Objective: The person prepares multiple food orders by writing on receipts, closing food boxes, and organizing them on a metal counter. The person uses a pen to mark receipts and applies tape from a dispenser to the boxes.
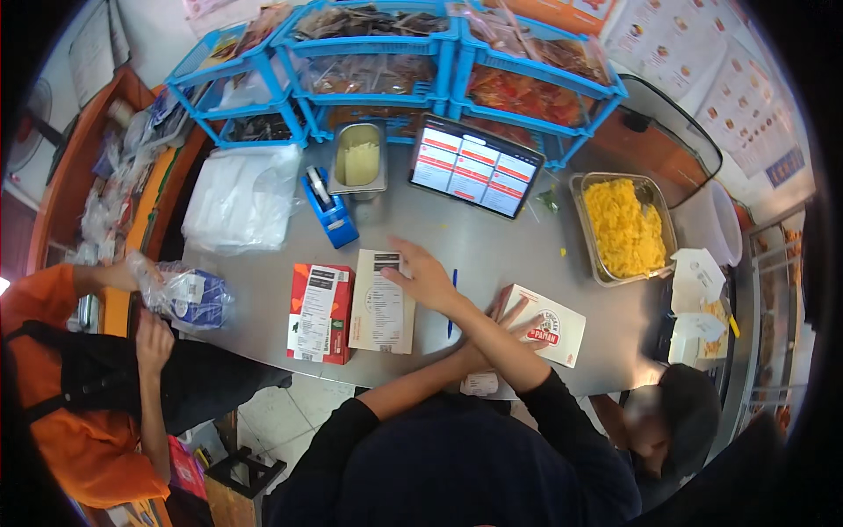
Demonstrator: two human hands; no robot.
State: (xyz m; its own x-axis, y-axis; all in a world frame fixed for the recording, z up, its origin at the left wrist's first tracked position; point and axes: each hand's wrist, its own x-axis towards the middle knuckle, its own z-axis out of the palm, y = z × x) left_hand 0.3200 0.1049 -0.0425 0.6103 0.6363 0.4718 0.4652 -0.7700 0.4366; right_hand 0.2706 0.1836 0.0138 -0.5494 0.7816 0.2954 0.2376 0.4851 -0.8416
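Note:
My forearms cross over the metal table. My right hand (421,273) reaches to the left, fingers apart, its fingertips at the upper part of a white carton food box (361,329) with a printed receipt (388,316) on it. Against that box's left side lies a red food box (296,316), also bearing a receipt. My left hand (520,326) lies with spread fingers over the left end of another white food box (565,329), which sits at an angle; its thumb side is partly hidden, so a grip cannot be made out. Between the boxes lies a blue pen (454,283).
Behind stand a blue tape dispenser (337,221), plastic bags (237,197), a metal container (341,181), a tablet (477,165) and blue racks (369,99). Right: a tub of yellow food (622,227). A co-worker (85,395) holds a bagged box (204,296); another person (685,415) is right.

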